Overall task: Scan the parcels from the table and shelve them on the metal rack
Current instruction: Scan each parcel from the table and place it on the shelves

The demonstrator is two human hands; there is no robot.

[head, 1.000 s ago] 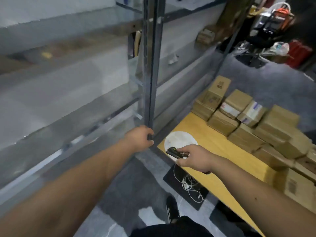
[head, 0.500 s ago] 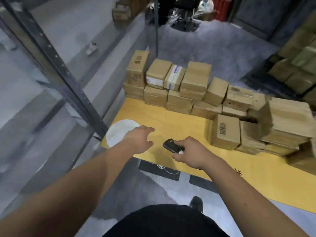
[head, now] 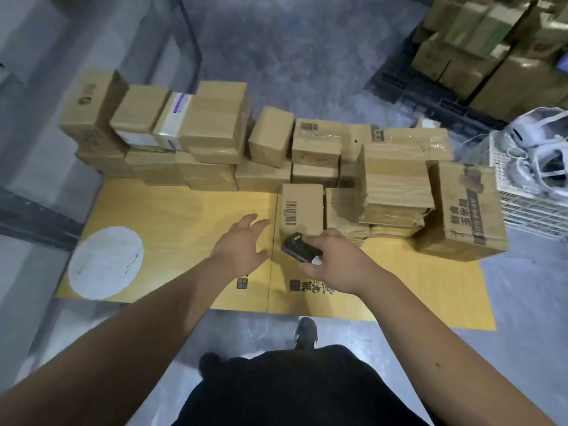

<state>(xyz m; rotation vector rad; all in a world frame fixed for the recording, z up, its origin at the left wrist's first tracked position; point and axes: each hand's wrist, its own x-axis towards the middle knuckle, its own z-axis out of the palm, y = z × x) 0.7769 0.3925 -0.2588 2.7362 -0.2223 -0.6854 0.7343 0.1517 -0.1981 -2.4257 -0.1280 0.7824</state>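
Observation:
Several brown cardboard parcels are stacked in rows along the far side of the yellow table [head: 184, 216]. One small parcel with a printed barcode [head: 302, 207] stands nearest me, in front of the others. My right hand [head: 335, 261] grips a black handheld scanner [head: 296, 247] just below that parcel. My left hand [head: 239, 244] hovers over the table with fingers spread, a short way left of the barcode parcel, holding nothing. A dark upright of the metal rack [head: 192, 38] shows at the far left.
A white round mark [head: 106, 262] lies on the table's left end. A large printed carton [head: 464, 210] stands at the table's right end, beside a white plastic crate [head: 534, 192]. More cartons [head: 491, 41] are piled on a pallet at the far right. My feet stand below.
My view has swung from the rack to face the table. My left hand has let go of the rack upright and moved over the table toward the barcode parcel. The scanner stays in my right hand.

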